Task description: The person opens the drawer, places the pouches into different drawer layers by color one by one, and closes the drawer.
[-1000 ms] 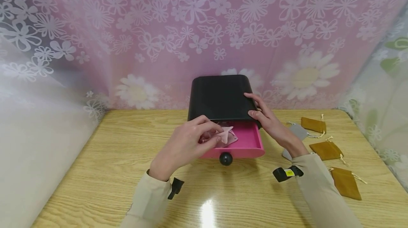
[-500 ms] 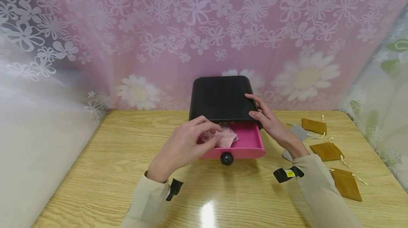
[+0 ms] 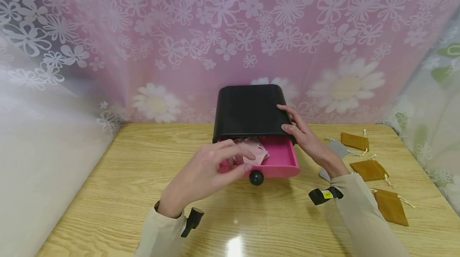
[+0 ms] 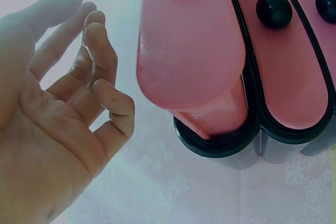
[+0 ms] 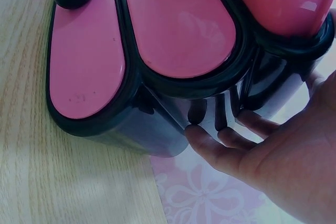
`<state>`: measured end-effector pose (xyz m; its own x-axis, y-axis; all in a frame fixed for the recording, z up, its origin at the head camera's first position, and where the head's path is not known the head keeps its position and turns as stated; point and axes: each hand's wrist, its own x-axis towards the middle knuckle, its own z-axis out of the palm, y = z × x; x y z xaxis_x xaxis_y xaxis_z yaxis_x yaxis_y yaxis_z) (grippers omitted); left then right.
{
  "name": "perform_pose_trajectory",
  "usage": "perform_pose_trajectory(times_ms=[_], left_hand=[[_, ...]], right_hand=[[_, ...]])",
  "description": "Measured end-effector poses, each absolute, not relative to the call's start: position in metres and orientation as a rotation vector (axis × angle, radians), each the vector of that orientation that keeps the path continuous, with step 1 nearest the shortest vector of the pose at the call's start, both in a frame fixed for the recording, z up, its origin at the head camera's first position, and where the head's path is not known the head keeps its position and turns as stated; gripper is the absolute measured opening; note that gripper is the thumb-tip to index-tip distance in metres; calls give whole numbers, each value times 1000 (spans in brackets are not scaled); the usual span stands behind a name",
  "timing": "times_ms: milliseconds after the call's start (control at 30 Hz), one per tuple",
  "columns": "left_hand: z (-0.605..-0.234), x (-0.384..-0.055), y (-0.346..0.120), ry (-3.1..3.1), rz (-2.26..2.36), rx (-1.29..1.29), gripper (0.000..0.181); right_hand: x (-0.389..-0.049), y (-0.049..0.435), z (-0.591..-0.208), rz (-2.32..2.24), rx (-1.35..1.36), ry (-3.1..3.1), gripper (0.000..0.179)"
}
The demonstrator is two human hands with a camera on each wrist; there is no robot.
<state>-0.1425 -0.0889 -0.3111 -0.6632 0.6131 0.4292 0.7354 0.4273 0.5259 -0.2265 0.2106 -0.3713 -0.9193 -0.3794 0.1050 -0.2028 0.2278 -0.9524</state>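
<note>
A black cabinet with pink drawers and round black knobs stands at the back of the table. Its top drawer is pulled out, and a pale pink piece of cloth, crumpled, lies in its left part. My left hand is over the drawer's front left corner, fingers loosely bent and apart from the cloth; in the left wrist view its palm holds nothing. My right hand rests against the cabinet's right side, its fingers touching the glossy side wall. The lower drawers are closed.
On the table's right side lie several drawstring pouches, such as a brown pouch near the front and a grey pouch beside my right forearm. A pink flowered curtain hangs right behind the cabinet.
The pink cloth, raised at my left fingertips a second ago, now lies in the drawer. My left hand has let go and drawn slightly back toward me. My right hand stays put.
</note>
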Motion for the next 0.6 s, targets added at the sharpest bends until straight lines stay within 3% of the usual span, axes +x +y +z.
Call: perform_pose_trajectory(times_ms=[600], left_hand=[[-330, -124, -89, -2495, -1079, -1282, 19]], right_hand=[[-228, 210, -372, -1771, -568, 2350, 58]])
